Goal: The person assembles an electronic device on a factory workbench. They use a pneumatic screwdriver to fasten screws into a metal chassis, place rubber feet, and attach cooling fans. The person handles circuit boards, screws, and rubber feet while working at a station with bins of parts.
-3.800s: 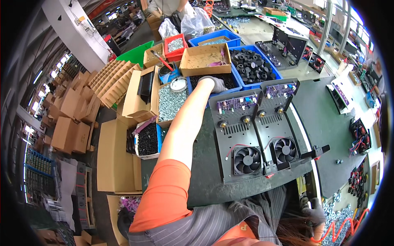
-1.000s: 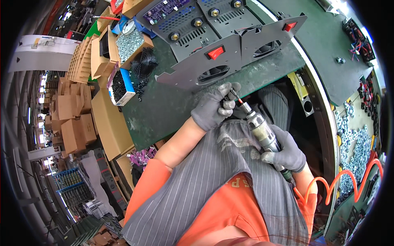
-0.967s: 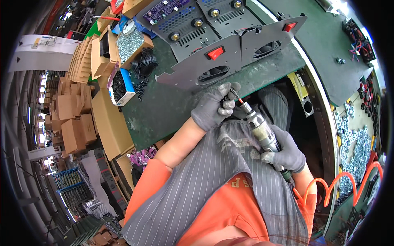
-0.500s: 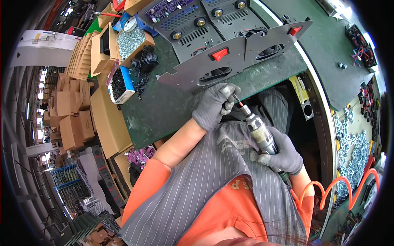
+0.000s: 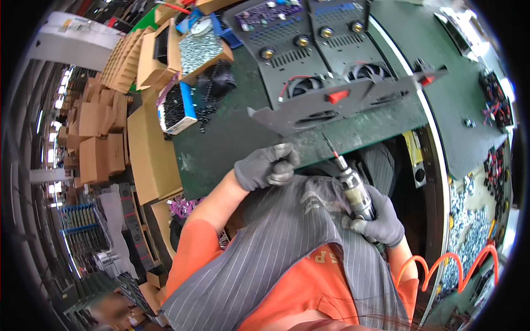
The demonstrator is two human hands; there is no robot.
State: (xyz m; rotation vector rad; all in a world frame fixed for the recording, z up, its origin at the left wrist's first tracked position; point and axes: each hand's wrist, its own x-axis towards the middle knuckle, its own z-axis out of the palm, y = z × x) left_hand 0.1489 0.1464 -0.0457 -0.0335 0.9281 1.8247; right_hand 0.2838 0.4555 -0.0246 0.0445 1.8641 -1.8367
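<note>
My right hand point(image 5: 381, 223), in a grey glove, is wrapped round a pneumatic screwdriver point(image 5: 356, 193). The tool's thin bit points up and left, over the front edge of the bench. Apart from it, my gloved left hand point(image 5: 269, 167) hovers by the same edge with its fingers curled in. Whatever those fingers hold, if anything, is hidden. Beyond both hands stand two dark grey metal chassis panels side by side, with fans point(image 5: 306, 87) and a red rocker switch point(image 5: 338, 96) on the upright front plate. The bit does not touch the panels.
Left on the green bench point(image 5: 212, 160) are a carton of silver screws point(image 5: 201, 52), a blue-and-white box of black screws point(image 5: 178, 107) and black cable ties point(image 5: 218, 80). An orange coiled hose point(image 5: 441, 262) hangs at right, near a tray of metal parts point(image 5: 475, 220).
My left hand has moved left, off the screwdriver's bit, which now shows bare. The view has shifted, so the panels sit further right and look more tilted.
</note>
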